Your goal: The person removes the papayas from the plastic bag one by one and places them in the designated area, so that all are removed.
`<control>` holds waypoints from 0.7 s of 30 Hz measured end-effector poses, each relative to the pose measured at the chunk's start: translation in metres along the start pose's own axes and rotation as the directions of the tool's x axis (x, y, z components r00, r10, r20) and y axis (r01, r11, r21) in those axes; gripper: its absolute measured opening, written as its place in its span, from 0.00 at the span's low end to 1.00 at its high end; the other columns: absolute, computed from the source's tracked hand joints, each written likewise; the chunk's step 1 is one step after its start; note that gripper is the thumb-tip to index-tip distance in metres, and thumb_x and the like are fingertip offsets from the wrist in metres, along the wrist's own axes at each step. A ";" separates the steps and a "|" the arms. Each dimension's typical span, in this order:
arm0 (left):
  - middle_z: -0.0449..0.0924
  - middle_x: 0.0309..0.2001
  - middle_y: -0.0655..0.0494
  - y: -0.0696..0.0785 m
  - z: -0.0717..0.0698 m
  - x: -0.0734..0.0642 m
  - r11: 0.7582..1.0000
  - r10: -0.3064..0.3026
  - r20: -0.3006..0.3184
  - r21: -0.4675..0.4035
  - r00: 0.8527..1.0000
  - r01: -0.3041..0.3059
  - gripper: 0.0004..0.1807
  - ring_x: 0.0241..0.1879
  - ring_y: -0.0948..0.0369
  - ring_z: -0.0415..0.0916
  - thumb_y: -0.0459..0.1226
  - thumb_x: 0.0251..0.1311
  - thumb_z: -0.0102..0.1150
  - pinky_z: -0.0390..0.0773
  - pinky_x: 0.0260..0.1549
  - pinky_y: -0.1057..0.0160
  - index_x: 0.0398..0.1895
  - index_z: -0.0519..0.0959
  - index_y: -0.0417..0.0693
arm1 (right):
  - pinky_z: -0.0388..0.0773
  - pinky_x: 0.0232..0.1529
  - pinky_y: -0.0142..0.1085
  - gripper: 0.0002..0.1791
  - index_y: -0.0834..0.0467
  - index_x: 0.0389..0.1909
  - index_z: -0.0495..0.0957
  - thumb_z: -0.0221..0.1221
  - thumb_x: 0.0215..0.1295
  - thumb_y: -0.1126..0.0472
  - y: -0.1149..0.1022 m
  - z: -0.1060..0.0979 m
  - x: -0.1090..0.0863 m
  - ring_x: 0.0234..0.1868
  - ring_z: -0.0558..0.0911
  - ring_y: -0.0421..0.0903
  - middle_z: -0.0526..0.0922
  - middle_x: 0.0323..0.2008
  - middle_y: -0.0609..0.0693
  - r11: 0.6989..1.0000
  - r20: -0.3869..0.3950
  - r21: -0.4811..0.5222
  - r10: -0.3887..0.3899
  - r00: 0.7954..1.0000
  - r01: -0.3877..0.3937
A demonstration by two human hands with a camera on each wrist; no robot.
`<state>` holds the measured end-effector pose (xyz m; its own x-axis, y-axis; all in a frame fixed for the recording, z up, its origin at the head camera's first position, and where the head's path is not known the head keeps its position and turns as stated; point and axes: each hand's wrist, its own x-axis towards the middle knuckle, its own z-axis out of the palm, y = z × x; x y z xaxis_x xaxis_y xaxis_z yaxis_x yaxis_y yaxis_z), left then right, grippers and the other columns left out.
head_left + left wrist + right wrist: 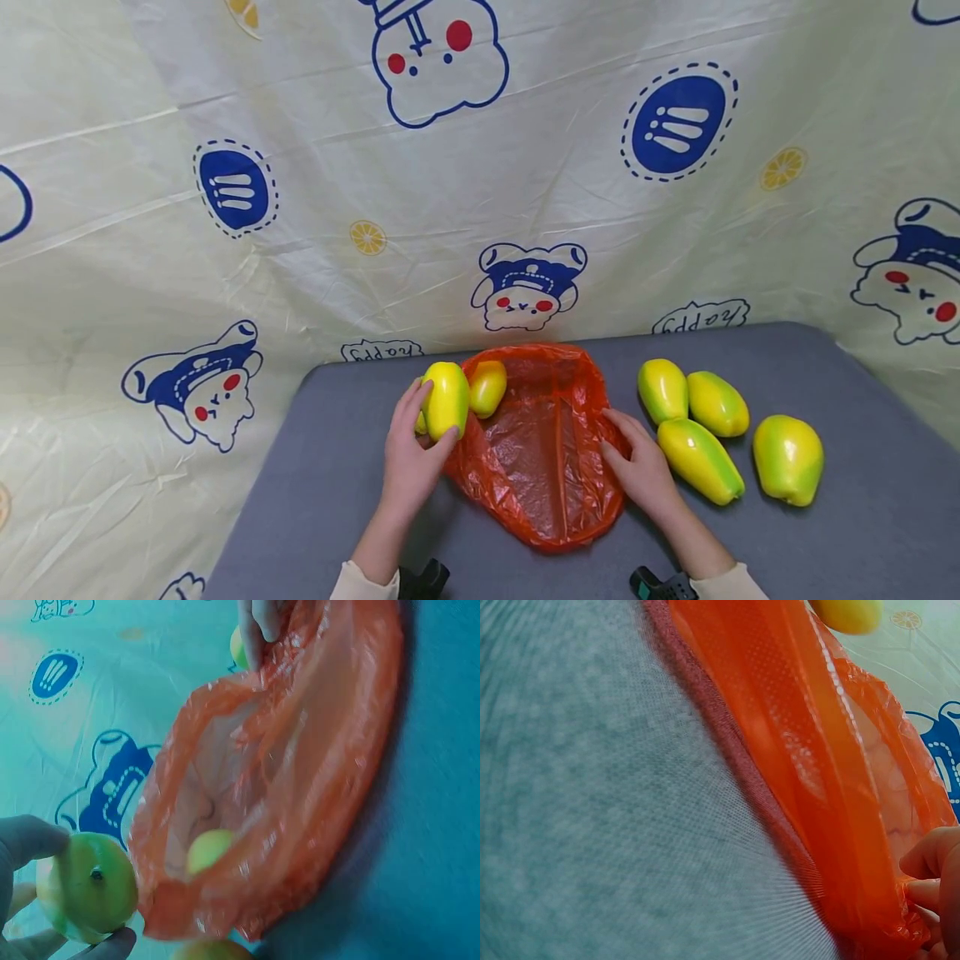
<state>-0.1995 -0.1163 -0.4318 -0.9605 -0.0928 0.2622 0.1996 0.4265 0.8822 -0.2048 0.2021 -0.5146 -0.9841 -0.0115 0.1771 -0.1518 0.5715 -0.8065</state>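
In the head view my left hand (415, 458) grips a yellow-green papaya (447, 402) with fingers and thumb around its sides, at the left rim of an open red plastic bag (555, 454). The left wrist view shows the stem end of this papaya (96, 881) beside the bag's mouth. One yellow papaya (487, 389) lies inside the bag near its upper left. My right hand (643, 462) pinches the bag's right rim between thumb and fingers. Part of another papaya (421, 423) shows behind the held one, mostly hidden.
To the right of the bag several papayas (701, 461) lie on the grey table (885, 508), one of them (787, 460) set a little apart. A printed pale sheet (525, 167) hangs behind the table's far edge.
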 end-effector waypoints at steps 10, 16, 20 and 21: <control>0.56 0.77 0.52 -0.023 -0.022 0.006 0.996 -0.071 -0.138 0.044 0.988 0.078 0.39 0.73 0.47 0.60 0.36 0.58 0.68 0.80 0.56 0.44 0.73 0.66 0.53 | 0.63 0.68 0.66 0.30 0.61 0.73 0.63 0.54 0.73 0.60 0.001 -0.001 0.000 0.72 0.65 0.65 0.65 0.72 0.64 1.000 0.000 0.002 -0.003 1.000 0.003; 0.55 0.78 0.47 -0.039 -0.032 0.010 0.989 -0.116 -0.175 0.073 0.978 0.130 0.38 0.73 0.44 0.58 0.36 0.59 0.66 0.77 0.58 0.39 0.74 0.65 0.52 | 0.63 0.68 0.66 0.30 0.61 0.74 0.62 0.54 0.73 0.60 0.002 0.000 0.000 0.72 0.65 0.65 0.65 0.72 0.64 1.000 0.003 0.006 -0.006 1.000 0.006; 0.55 0.77 0.44 -0.051 -0.038 0.011 0.984 -0.122 -0.186 0.105 0.975 0.143 0.38 0.74 0.42 0.58 0.34 0.59 0.66 0.76 0.58 0.38 0.74 0.65 0.49 | 0.64 0.68 0.65 0.30 0.61 0.73 0.63 0.54 0.73 0.61 0.002 0.001 -0.001 0.71 0.65 0.65 0.65 0.72 0.65 1.000 0.000 0.009 -0.010 1.000 0.010; 0.56 0.77 0.44 -0.054 -0.040 0.011 0.982 -0.122 -0.185 0.117 0.975 0.146 0.38 0.74 0.42 0.58 0.34 0.59 0.66 0.77 0.59 0.39 0.74 0.65 0.48 | 0.64 0.68 0.65 0.30 0.61 0.73 0.63 0.54 0.73 0.61 0.002 0.001 -0.001 0.72 0.65 0.65 0.65 0.72 0.64 1.000 0.000 0.008 -0.009 1.000 0.009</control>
<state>-0.2135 -0.1766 -0.4611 -0.9252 -0.3091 0.2200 0.0335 0.5110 0.8589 -0.2043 0.2023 -0.5167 -0.9827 -0.0164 0.1844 -0.1613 0.5646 -0.8094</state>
